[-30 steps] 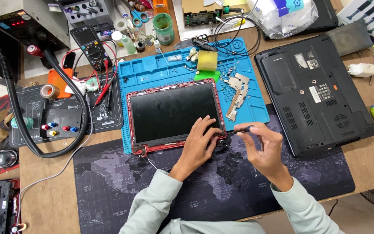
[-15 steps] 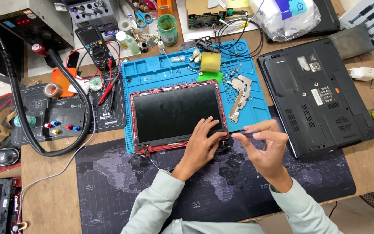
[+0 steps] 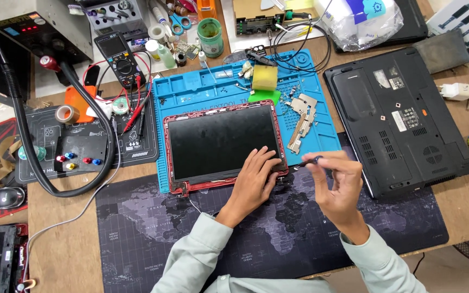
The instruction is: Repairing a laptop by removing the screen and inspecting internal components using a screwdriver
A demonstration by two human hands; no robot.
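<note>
The laptop screen panel (image 3: 222, 144), dark glass in a red frame, lies flat on the blue repair mat (image 3: 202, 89) in the middle of the desk (image 3: 66, 249), its near edge hanging over onto the dark map-printed mat (image 3: 153, 228). The left hand (image 3: 253, 182) rests on the panel's near right corner, fingers spread and pressing down lightly rather than closing on anything. The right hand (image 3: 338, 184) hovers just beside that corner, its grip pressed together on a thin dark tool (image 3: 311, 160) whose tip points toward the frame. I'd judge the panel light but fragile: thin, somewhat flexible, likely to crack if twisted or pressed on the glass, so it looks best taken by the frame edges with both hands, kept level. Around it, loose metal hinge brackets (image 3: 302, 116) and small screws lie on the mat just to the right, close enough to be swept off or scratch the glass. A yellow sponge block (image 3: 265, 77) sits beyond the top edge. The black laptop base (image 3: 397, 119) lies upside down to the right, and a multimeter (image 3: 116, 51) with red leads crowds the left side.
</note>
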